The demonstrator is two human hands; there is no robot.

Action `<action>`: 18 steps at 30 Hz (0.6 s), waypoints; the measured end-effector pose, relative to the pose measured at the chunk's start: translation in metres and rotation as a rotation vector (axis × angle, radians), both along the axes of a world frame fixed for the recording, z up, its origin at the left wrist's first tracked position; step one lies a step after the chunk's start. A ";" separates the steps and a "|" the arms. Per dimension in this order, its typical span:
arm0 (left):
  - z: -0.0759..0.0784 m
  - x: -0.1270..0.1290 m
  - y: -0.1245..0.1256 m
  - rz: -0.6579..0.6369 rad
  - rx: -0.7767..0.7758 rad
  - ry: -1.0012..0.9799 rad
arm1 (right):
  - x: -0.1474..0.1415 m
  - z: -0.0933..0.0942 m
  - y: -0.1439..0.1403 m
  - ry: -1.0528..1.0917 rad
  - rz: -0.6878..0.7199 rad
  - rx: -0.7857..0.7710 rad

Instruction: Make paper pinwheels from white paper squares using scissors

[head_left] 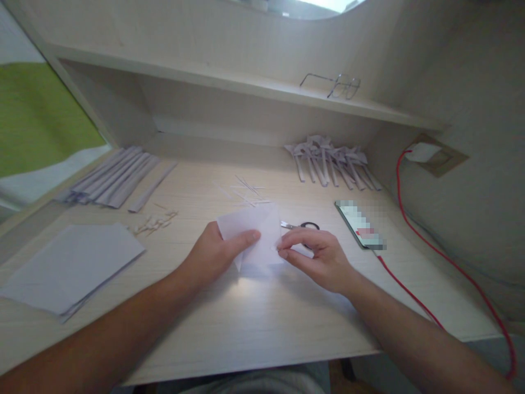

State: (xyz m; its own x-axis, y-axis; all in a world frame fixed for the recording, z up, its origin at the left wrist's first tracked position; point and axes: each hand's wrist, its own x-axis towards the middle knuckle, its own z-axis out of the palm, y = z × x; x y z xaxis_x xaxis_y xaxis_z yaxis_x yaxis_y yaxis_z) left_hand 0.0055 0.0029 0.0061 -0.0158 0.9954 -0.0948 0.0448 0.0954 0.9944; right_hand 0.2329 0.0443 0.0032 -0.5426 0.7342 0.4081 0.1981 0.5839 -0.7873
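A white sheet of paper (262, 232), with a fold and a corner hanging down, is held above the desk. My left hand (223, 246) grips its left side, thumb on top and fingers behind. At the paper's right edge my right hand (318, 254) is closed in a pinch of thumb and forefinger; what lies between the fingertips is too small to make out. Partly hidden behind that hand are scissors (309, 225) with black handles. Just beyond the paper lie several thin white sticks (248, 191).
Rolled paper strips (118, 178) and a stack of white sheets (77, 265) lie left, near small cotton-swab-like pieces (156, 223). Paper pieces with stems (328, 158) rest at the back right. A phone (356, 224) with a red cable (410, 295) lies right; glasses (338, 86) sit on the shelf.
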 end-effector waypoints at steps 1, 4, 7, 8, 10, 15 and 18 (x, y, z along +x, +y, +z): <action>0.001 0.000 0.000 0.004 0.004 0.005 | 0.000 0.000 0.000 -0.001 0.005 -0.001; 0.001 0.001 0.001 0.019 0.003 0.007 | 0.000 0.000 0.000 -0.004 0.012 -0.011; 0.000 0.001 0.001 0.016 -0.017 -0.016 | -0.001 0.000 -0.001 0.003 0.001 -0.017; -0.001 0.001 0.001 0.012 -0.022 -0.024 | -0.002 -0.001 -0.002 0.004 -0.007 -0.018; -0.001 0.001 0.001 0.005 -0.016 -0.028 | -0.003 -0.001 -0.002 0.006 -0.025 -0.024; -0.002 0.001 0.000 0.017 0.001 0.021 | -0.003 -0.003 -0.002 -0.007 -0.028 -0.035; -0.002 0.001 -0.001 0.006 0.004 0.016 | -0.002 -0.002 -0.002 -0.008 -0.028 -0.044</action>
